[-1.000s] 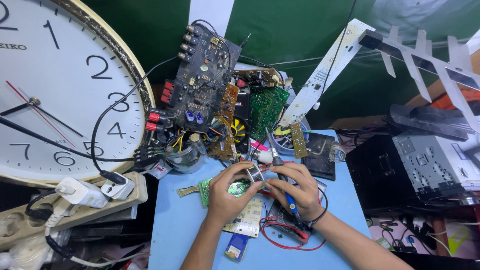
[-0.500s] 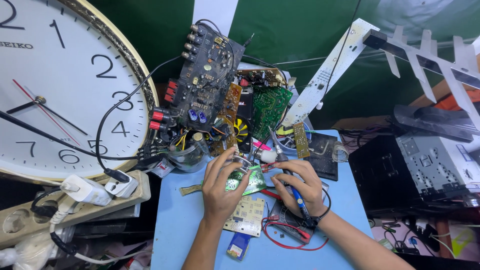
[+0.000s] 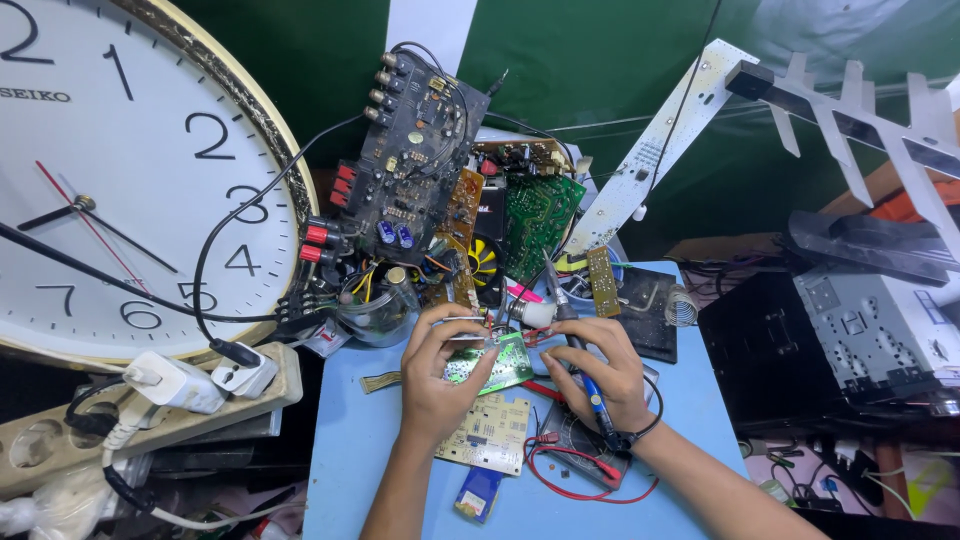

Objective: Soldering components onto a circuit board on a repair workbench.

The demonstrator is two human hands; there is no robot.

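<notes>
Fingers (image 3: 452, 330) of the left hand (image 3: 437, 375) pinch a thin length of solder wire (image 3: 462, 320) over a small green circuit board (image 3: 488, 362), which lies tilted on the blue counter (image 3: 350, 460) between both hands. The right hand (image 3: 600, 372) wraps closed around one blue-handled soldering iron (image 3: 578, 360), its tip at the board's upper edge. Just below the fingers lies one beige circuit board (image 3: 490, 435); red leads (image 3: 575, 478) curl beside the right wrist. Above stand several upright boards, the black circuit board (image 3: 410, 160) tallest. One white wall clock (image 3: 110, 170) leans far left.
</notes>
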